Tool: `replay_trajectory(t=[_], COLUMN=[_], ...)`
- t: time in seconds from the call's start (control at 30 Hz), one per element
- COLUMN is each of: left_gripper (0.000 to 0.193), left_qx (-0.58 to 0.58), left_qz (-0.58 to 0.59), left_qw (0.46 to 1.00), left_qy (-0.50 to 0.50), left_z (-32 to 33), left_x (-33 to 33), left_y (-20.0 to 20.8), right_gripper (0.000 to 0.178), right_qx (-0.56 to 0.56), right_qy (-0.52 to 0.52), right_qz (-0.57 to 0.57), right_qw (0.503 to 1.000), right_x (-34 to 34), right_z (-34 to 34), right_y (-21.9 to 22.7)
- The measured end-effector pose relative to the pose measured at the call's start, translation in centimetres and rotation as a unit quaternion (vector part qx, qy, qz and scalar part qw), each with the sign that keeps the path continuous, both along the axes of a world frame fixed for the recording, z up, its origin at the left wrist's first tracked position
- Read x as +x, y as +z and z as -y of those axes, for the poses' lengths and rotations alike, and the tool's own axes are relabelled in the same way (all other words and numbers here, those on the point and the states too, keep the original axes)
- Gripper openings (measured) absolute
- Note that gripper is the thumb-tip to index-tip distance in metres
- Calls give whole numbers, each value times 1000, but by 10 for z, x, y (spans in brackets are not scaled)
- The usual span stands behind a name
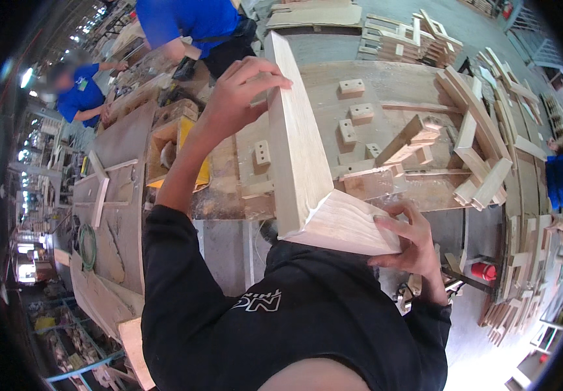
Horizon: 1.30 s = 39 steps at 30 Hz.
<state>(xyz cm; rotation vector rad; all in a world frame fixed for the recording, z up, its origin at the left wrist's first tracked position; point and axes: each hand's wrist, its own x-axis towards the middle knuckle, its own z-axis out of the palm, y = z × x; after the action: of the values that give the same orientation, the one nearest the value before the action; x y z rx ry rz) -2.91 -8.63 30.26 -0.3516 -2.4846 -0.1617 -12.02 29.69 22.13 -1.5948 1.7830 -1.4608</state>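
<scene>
An L-shaped wooden frame corner (299, 146) is held up close to my body, its long piece pointing away and its short piece running to the right. White glue-like stuff shows along the mitred joint (311, 210). My left hand (245, 88) grips the long piece near its far end, thumb and fingers on its edges. My right hand (412, 240) pinches the end of the short piece. Below lies the wooden workbench (327, 81), with small drilled wood blocks (361, 114) on it and an upright slotted wooden piece (408, 140) to their right.
Joined wooden frame pieces (480, 146) lie on the bench's right side. A wooden box with a yellow lining (185, 153) stands at left. Two people in blue shirts (190, 23) work at the far left; another blue sleeve (562, 173) shows at right. Stacked frames (412, 39) stand behind.
</scene>
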Motion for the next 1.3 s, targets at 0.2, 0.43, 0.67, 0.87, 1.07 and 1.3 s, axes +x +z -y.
replay_trajectory(t=[0.2, 0.43, 0.67, 0.87, 1.07, 1.3], left_gripper=[41, 41, 31, 30, 28, 26], left_qx=[-25, 44, 232, 216, 255, 243], left_qz=[-174, -77, 77, 85, 101, 129], left_qw=[984, 986, 927, 920, 899, 897], left_qy=[-14, 142, 285, 317, 341, 346], left_z=[-15, 23, 59, 58, 47, 40], left_x=[-46, 2, 84, 119, 128, 129], left_y=[15, -25, -121, -155, -156, -158], right_gripper=[58, 61, 65, 61, 60, 66], right_qx=[4, 80, 141, 207, 245, 250], right_qy=[-164, -353, -468, -457, -414, -407], right_qz=[-368, -395, -348, -273, -297, -281], right_qw=[915, 844, 800, 821, 825, 832], right_x=[0, -34, -87, -103, -122, -187], right_z=[-18, -68, -132, -153, -148, -159], right_y=[17, 27, -15, -62, -103, -110])
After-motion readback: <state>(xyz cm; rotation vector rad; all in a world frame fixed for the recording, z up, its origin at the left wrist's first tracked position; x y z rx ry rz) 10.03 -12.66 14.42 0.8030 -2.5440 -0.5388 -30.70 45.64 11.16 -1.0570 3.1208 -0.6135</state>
